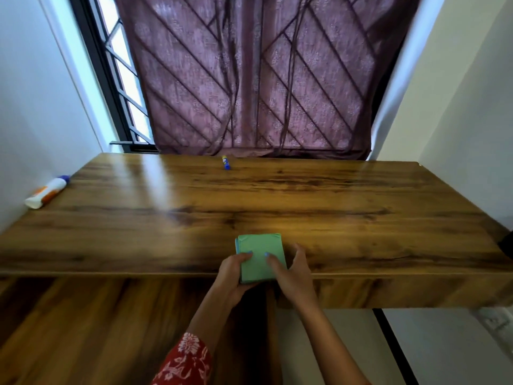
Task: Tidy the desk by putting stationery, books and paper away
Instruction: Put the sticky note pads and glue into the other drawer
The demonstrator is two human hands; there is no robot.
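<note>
A small stack of green paper sheets [259,250], with a blue sheet edge showing at its left, sits over the near edge of the wooden desk [277,195]. My left hand [233,276] grips the stack's left side, thumb on top and fingers underneath. My right hand [291,273] holds the right side, thumb lying across the top sheet and fingers spread beside it. A blue and yellow glue stick [225,162] lies at the desk's far edge. A white and orange tube with a blue cap [47,191] lies at the far left by the wall.
A purple curtain [263,79] hangs behind the desk, with a barred window [122,79] to its left. White walls close in on both sides. A wooden panel [97,329] runs under the desk at the left.
</note>
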